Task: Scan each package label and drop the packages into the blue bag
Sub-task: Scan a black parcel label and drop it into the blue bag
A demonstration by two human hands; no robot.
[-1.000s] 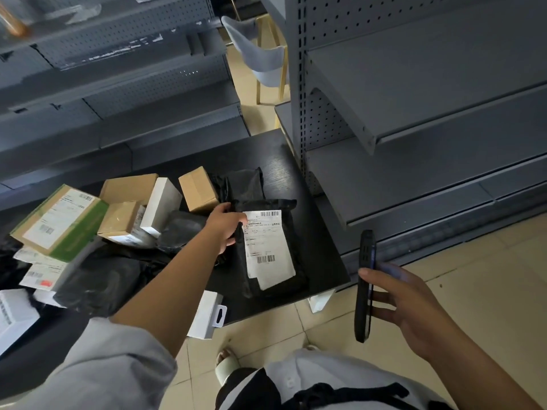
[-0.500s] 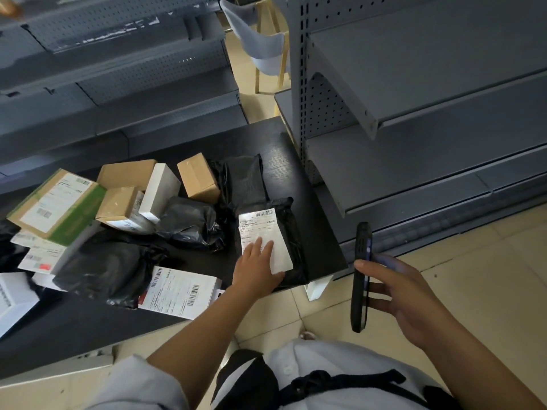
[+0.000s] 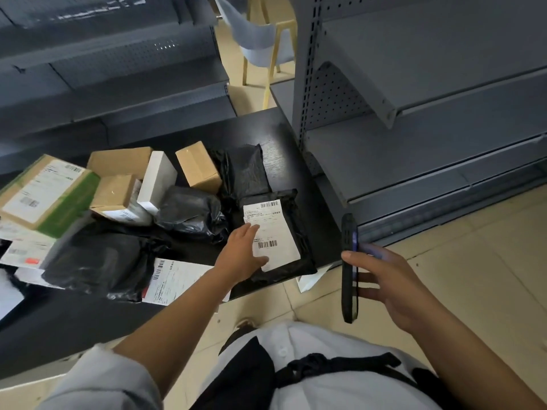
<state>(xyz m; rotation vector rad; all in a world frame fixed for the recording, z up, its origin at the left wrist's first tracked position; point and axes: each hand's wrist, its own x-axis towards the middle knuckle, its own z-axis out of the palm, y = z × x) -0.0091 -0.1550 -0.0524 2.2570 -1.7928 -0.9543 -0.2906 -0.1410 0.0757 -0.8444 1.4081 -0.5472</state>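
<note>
A black poly-bag package point(image 3: 299, 232) with a white barcode label point(image 3: 270, 232) lies face up at the right front corner of the black table point(image 3: 284, 134). My left hand point(image 3: 244, 255) rests on the label's left side with its fingers nearly straight. My right hand point(image 3: 387, 287) grips a black handheld scanner point(image 3: 349, 267) edge-on, off the table's right edge above the floor. Several other packages lie to the left: brown boxes point(image 3: 198, 167), a white box point(image 3: 157, 183), black bags point(image 3: 189, 213) and a labelled green-and-brown box point(image 3: 44, 193). No blue bag is in view.
Grey metal shelving point(image 3: 429, 93) stands to the right of the table, and more shelving point(image 3: 112, 69) runs behind it. A chair point(image 3: 260, 39) stands in the aisle beyond. A white flat package point(image 3: 180, 281) lies near the table's front edge. Beige floor tiles point(image 3: 488, 261) lie on the right.
My left hand drew back from the pile to the front and now rests on the label of the black package, which slid toward the table's front edge. The scanner hand stayed nearly still.
</note>
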